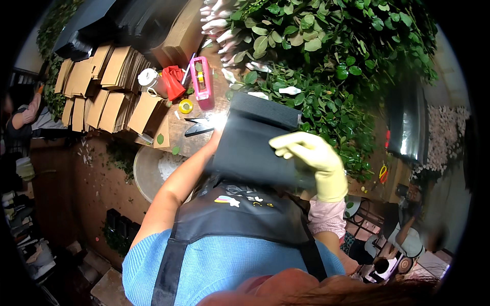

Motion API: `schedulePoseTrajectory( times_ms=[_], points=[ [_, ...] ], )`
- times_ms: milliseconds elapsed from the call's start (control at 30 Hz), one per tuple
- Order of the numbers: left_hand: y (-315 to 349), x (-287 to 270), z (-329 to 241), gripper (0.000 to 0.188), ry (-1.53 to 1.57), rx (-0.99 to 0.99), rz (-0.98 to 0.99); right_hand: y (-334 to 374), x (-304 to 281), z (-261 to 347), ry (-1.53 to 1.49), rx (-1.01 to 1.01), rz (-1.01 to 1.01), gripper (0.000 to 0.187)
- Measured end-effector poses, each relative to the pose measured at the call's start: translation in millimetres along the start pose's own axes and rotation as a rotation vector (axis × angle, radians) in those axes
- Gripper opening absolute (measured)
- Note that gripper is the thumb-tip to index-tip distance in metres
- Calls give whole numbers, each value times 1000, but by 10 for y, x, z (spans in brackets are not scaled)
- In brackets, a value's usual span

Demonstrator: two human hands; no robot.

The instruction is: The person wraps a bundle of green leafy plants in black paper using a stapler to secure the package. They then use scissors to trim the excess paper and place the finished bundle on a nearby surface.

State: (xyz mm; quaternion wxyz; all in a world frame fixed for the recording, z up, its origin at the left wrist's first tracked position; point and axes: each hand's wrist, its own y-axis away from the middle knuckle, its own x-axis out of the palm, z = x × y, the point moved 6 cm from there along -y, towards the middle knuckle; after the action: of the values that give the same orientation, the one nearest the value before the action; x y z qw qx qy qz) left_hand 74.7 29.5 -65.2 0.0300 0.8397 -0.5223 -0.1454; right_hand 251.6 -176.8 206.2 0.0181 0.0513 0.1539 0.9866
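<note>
A black sheet (247, 148) lies in front of my apron, with a ribbed black strip (265, 111) along its far edge. At its left edge is my bare left hand (218, 133), which appears to grip it; glare and the sheet hide most of its fingers. My right hand (311, 153) wears a pale yellow glove and is over the sheet's right part. Its fingers are loosely bent and slightly blurred, with nothing visible between them. I cannot tell whether they touch the sheet. Black-handled scissors (198, 130) lie beside my left hand.
Leafy stems (326, 66), with buds in pale net sleeves (217, 23), fill the far right. A pink tape dispenser (201, 84), yellow tape roll (186, 106), white-lidded cup (151, 81) and cardboard stacks (115, 71) stand left. A round tub (145, 176) sits below the bench.
</note>
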Motion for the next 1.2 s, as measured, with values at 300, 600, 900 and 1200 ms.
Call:
schedulePoseTrajectory(
  times_ms=[300,600,900,1200],
  points=[
    [219,-692,-1145,17,-882,72,201,-838,571,-785,1328,515,182,66],
    [168,353,-1147,96,-940,815,379,-742,686,-558,1132,410,240,37],
    [146,389,-1067,100,-997,814,381,-695,1190,-647,1404,229,47,36],
    [-203,512,-678,93,-474,575,373,-1916,1940,754,1070,-625,-99,40]
  ],
)
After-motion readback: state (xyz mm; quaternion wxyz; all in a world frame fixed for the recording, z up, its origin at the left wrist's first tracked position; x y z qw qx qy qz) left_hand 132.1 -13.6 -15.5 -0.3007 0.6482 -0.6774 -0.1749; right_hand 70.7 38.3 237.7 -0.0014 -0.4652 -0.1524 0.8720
